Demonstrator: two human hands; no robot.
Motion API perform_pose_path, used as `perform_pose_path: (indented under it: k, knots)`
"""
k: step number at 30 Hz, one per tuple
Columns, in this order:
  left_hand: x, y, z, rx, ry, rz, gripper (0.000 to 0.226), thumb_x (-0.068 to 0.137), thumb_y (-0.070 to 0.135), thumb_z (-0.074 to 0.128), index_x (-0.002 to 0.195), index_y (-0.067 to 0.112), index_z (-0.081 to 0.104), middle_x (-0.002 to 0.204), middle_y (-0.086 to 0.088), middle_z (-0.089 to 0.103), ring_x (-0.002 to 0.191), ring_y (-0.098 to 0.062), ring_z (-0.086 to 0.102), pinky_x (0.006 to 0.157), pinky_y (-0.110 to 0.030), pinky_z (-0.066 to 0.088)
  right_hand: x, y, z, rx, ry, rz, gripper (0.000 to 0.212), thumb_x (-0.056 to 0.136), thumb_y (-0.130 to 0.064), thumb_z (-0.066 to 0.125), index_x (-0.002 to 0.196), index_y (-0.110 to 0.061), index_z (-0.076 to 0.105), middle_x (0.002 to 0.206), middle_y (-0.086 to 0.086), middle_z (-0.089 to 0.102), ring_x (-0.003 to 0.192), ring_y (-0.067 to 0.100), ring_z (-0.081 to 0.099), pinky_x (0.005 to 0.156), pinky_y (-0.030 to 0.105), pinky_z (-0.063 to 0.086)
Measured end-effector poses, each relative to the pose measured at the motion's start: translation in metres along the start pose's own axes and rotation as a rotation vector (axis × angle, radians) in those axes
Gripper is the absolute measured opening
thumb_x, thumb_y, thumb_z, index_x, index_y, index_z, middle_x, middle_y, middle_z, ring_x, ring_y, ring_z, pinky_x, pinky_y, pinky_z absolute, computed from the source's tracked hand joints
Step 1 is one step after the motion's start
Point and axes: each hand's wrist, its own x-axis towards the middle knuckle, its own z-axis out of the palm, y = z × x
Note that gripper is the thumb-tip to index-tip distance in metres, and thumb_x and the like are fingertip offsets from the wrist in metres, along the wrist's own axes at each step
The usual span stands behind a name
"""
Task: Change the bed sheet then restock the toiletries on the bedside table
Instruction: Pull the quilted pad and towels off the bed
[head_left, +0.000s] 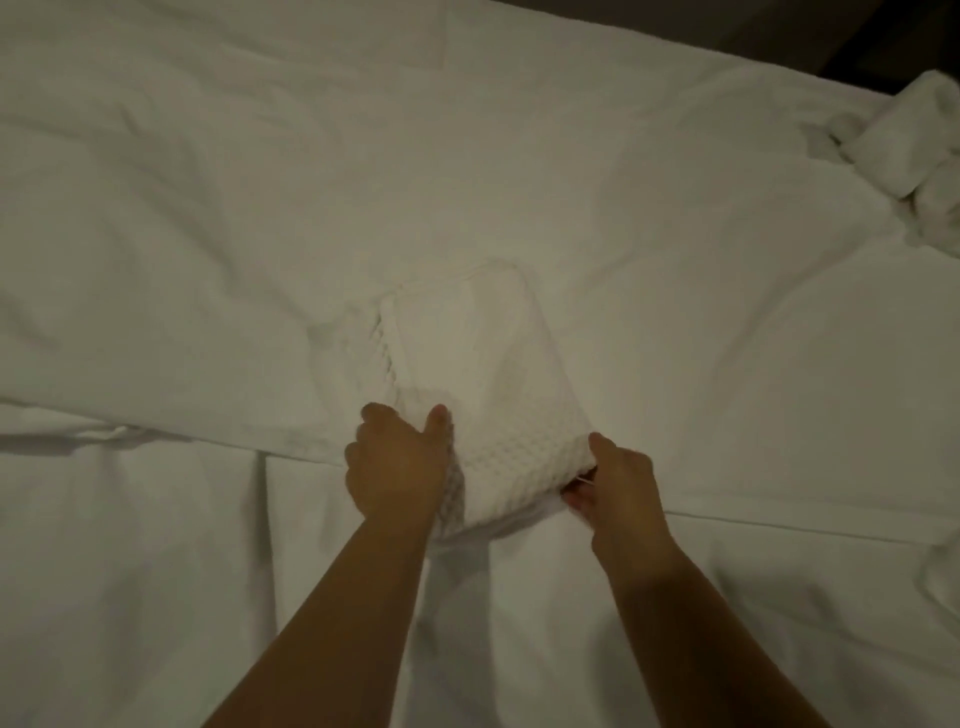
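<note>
A folded white waffle-weave cloth lies on the white bed sheet near the middle of the bed, its near end lifted slightly. The left hand grips the cloth's near left corner, thumb on top and fingers curled round the edge. The right hand pinches the near right corner, fingers tucked under. A bunched white towel lies at the far right, well apart.
</note>
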Motion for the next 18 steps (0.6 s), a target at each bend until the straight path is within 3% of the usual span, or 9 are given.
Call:
perform_pose_path:
  k: [2, 5, 7, 9, 12, 13, 15, 17, 18]
  knots:
    - [-0.006, 0.007, 0.003, 0.018, -0.021, 0.027, 0.052, 0.094, 0.045, 0.047, 0.124, 0.002, 0.046, 0.123, -0.016, 0.057, 0.115, -0.033, 0.053, 0.096, -0.039, 0.039, -0.006, -0.006, -0.004, 0.179, -0.104, 0.144, 0.016, 0.098, -0.013, 0.043, 0.094, -0.005, 0.057, 0.089, 0.017, 0.06, 0.086, 0.029, 0.059, 0.084, 0.036, 0.051]
    - [-0.014, -0.003, 0.004, -0.167, 0.094, 0.08, 0.035, 0.1, 0.029, 0.038, 0.101, -0.001, 0.056, 0.108, -0.023, 0.062, 0.102, -0.036, 0.058, 0.088, -0.038, 0.042, -0.009, 0.01, -0.012, 0.474, -0.171, 0.16, 0.027, 0.1, -0.006, 0.031, 0.12, 0.001, 0.048, 0.103, 0.02, 0.058, 0.097, 0.029, 0.054, 0.099, 0.04, 0.041]
    - [-0.021, -0.017, 0.004, -0.212, 0.163, 0.052, 0.032, 0.101, 0.024, 0.033, 0.087, 0.001, 0.05, 0.097, -0.026, 0.062, 0.092, -0.037, 0.058, 0.079, -0.037, 0.039, -0.01, 0.03, -0.012, 0.265, -0.152, -0.033, 0.03, 0.095, 0.004, 0.038, 0.123, 0.0, 0.049, 0.109, 0.016, 0.061, 0.095, 0.025, 0.057, 0.091, 0.029, 0.047]
    - [-0.024, -0.027, 0.006, -0.202, 0.158, 0.013, 0.03, 0.102, 0.022, 0.032, 0.084, 0.003, 0.046, 0.092, -0.023, 0.06, 0.084, -0.032, 0.054, 0.073, -0.033, 0.033, -0.009, 0.046, -0.01, -0.064, -0.056, -0.227, 0.024, 0.09, 0.006, 0.048, 0.103, -0.013, 0.055, 0.094, 0.002, 0.063, 0.084, 0.016, 0.059, 0.073, 0.012, 0.046]
    - [-0.02, -0.032, 0.01, -0.159, 0.142, 0.048, 0.031, 0.102, 0.023, 0.031, 0.082, 0.003, 0.044, 0.08, -0.015, 0.054, 0.076, -0.028, 0.05, 0.07, -0.032, 0.033, 0.002, 0.058, -0.013, -0.473, 0.057, -0.446, 0.016, 0.09, -0.005, 0.053, 0.097, -0.018, 0.058, 0.096, 0.005, 0.061, 0.089, 0.021, 0.059, 0.068, 0.017, 0.038]
    - [-0.022, -0.034, 0.011, -0.137, 0.154, 0.068, 0.031, 0.102, 0.025, 0.03, 0.082, 0.004, 0.043, 0.076, -0.014, 0.053, 0.075, -0.029, 0.053, 0.069, -0.033, 0.035, 0.01, 0.058, -0.019, -0.523, 0.153, -0.49, 0.017, 0.09, -0.002, 0.05, 0.097, -0.012, 0.062, 0.098, 0.011, 0.06, 0.091, 0.027, 0.058, 0.071, 0.017, 0.034]
    - [-0.03, -0.039, 0.015, -0.079, 0.193, 0.097, 0.031, 0.102, 0.026, 0.029, 0.084, 0.004, 0.043, 0.072, -0.012, 0.051, 0.072, -0.03, 0.054, 0.065, -0.033, 0.035, 0.019, 0.038, -0.021, -0.359, 0.278, -0.545, 0.021, 0.088, 0.005, 0.047, 0.096, -0.004, 0.064, 0.099, 0.015, 0.058, 0.089, 0.027, 0.058, 0.072, 0.012, 0.033]
    - [-0.035, -0.042, 0.02, -0.022, 0.218, 0.089, 0.029, 0.102, 0.026, 0.029, 0.087, 0.005, 0.042, 0.072, -0.011, 0.048, 0.069, -0.026, 0.047, 0.064, -0.032, 0.031, 0.022, 0.008, -0.011, -0.252, 0.126, -0.626, 0.015, 0.09, -0.004, 0.055, 0.102, -0.008, 0.062, 0.105, 0.009, 0.055, 0.097, 0.023, 0.057, 0.08, 0.012, 0.039]
    - [-0.035, -0.043, 0.022, -0.007, 0.223, 0.069, 0.028, 0.102, 0.026, 0.029, 0.088, 0.006, 0.042, 0.074, -0.012, 0.048, 0.07, -0.025, 0.045, 0.064, -0.032, 0.03, 0.025, -0.006, -0.002, -0.362, -0.015, -0.66, 0.021, 0.09, -0.015, 0.06, 0.111, -0.013, 0.06, 0.113, 0.006, 0.053, 0.107, 0.023, 0.055, 0.089, 0.018, 0.041]
